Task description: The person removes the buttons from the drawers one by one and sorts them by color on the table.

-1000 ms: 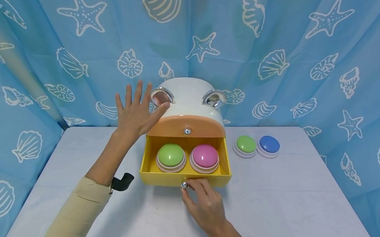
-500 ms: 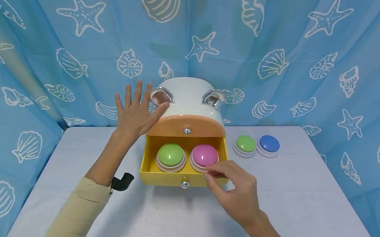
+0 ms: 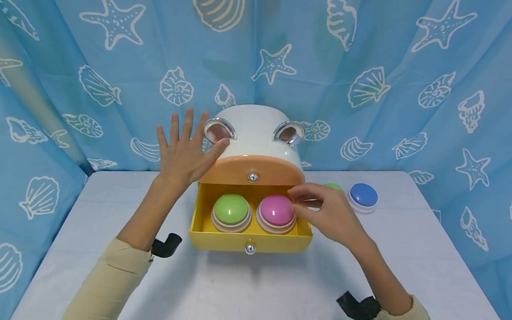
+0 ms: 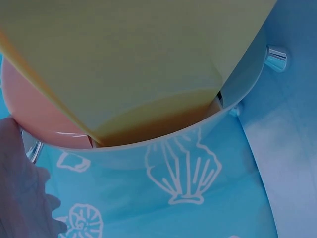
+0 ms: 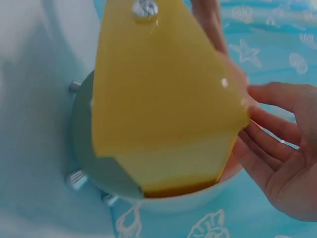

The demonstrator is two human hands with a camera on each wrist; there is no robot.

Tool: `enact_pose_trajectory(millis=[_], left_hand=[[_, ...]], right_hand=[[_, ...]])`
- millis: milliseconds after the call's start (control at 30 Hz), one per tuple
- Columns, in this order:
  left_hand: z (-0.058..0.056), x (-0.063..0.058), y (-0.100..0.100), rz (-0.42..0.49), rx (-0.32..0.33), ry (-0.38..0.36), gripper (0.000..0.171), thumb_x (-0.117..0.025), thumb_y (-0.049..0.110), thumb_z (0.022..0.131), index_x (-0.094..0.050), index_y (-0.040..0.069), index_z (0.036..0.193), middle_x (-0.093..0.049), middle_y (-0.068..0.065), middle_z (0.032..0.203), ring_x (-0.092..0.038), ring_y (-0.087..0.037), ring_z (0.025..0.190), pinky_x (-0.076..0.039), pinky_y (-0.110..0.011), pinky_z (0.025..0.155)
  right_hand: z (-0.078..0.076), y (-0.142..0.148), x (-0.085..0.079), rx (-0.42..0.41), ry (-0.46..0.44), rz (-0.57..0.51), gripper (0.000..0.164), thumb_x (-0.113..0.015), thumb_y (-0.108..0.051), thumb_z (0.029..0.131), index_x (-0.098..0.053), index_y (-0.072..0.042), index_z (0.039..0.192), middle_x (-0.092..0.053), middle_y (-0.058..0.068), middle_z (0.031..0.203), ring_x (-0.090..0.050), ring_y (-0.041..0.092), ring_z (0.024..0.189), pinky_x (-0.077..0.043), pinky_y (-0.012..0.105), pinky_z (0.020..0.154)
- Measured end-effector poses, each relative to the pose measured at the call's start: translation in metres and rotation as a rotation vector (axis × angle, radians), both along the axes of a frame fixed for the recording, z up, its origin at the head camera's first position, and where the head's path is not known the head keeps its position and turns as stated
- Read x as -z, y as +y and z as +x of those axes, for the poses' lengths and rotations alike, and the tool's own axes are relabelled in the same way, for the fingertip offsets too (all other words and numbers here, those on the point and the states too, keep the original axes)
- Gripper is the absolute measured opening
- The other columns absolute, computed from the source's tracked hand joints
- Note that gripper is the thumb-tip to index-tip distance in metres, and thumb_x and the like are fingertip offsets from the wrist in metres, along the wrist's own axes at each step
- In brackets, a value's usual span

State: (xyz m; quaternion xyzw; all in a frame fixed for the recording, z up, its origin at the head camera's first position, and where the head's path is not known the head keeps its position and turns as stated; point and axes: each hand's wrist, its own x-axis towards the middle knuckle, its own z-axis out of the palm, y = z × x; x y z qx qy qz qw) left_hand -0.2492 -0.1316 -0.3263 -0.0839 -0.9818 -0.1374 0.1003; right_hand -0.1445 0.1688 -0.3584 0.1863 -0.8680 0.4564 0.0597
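Note:
A white cabinet (image 3: 252, 122) with chrome ring shapes on top has an orange upper drawer (image 3: 225, 170). Beneath it the yellow drawer (image 3: 226, 242) is pulled out, its chrome knob (image 3: 250, 249) facing the front. Inside sit a green push button (image 3: 231, 209) on the left and a pink push button (image 3: 276, 210) on the right, both domed on white bases. My left hand (image 3: 183, 159) is spread flat against the cabinet's upper left side, its thumb across the front. My right hand (image 3: 326, 209) reaches over the drawer's right wall, fingers loosely bent, fingertips right at the pink button's edge.
Right of the cabinet, a blue push button (image 3: 363, 195) stands on the white table (image 3: 410, 248). A second green push button (image 3: 333, 186) is mostly hidden behind my right hand. A blue shell-patterned curtain (image 3: 312, 73) hangs close behind.
My right hand has let go of the yellow drawer's knob and moved right and up to the pink button. The left hand and the open drawer stay put.

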Motion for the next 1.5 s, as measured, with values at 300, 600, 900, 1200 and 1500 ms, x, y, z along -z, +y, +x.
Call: enact_pose_trajectory(millis=[300, 600, 900, 1200, 1500], left_hand=[[-0.001, -0.001, 0.002, 0.0, 0.002, 0.003, 0.087, -0.033, 0.072, 0.095, -0.008, 0.023, 0.163, 0.004, -0.009, 0.167, 0.01, -0.038, 0.15, 0.016, -0.062, 0.111], [-0.001, -0.002, 0.002, -0.004, -0.002, 0.006, 0.088, -0.032, 0.072, 0.095, -0.004, 0.024, 0.162, 0.006, -0.008, 0.167, 0.012, -0.037, 0.15, 0.016, -0.061, 0.111], [0.0, 0.0, 0.001, 0.011, -0.005, -0.001, 0.088, -0.033, 0.072, 0.094, -0.003, 0.025, 0.162, 0.006, -0.008, 0.167, 0.014, -0.036, 0.149, 0.017, -0.061, 0.111], [-0.001, 0.0, 0.0, 0.003, -0.003, -0.002, 0.088, -0.032, 0.073, 0.094, -0.004, 0.024, 0.162, 0.006, -0.009, 0.167, 0.013, -0.037, 0.15, 0.017, -0.062, 0.11], [-0.001, 0.0, 0.0, 0.001, 0.001, -0.005, 0.089, -0.032, 0.073, 0.094, -0.004, 0.024, 0.162, 0.006, -0.008, 0.167, 0.01, -0.038, 0.15, 0.016, -0.062, 0.111]], right_hand=[[-0.021, 0.005, 0.004, -0.04, -0.154, 0.071, 0.039, -0.079, -0.015, 0.087, -0.069, -0.003, 0.122, -0.069, 0.014, 0.117, -0.066, 0.03, 0.11, -0.053, 0.041, 0.091], [-0.027, 0.004, 0.0, -0.062, -0.16, 0.15, 0.046, -0.081, -0.012, 0.084, -0.066, -0.001, 0.127, -0.067, 0.016, 0.121, -0.064, 0.033, 0.113, -0.053, 0.045, 0.091], [-0.026, 0.002, 0.008, -0.062, -0.011, 0.255, 0.045, -0.085, -0.017, 0.081, -0.071, -0.007, 0.122, -0.07, 0.009, 0.119, -0.061, 0.032, 0.114, -0.052, 0.049, 0.092], [-0.031, -0.012, 0.001, -0.208, -0.057, 0.444, 0.056, -0.088, -0.026, 0.078, -0.065, -0.012, 0.127, -0.067, 0.0, 0.116, -0.058, 0.023, 0.109, -0.056, 0.041, 0.085], [-0.036, -0.031, -0.009, -0.252, -0.035, 0.732, 0.053, -0.088, -0.03, 0.077, -0.066, -0.011, 0.121, -0.068, -0.002, 0.102, -0.061, 0.019, 0.099, -0.055, 0.037, 0.082]])
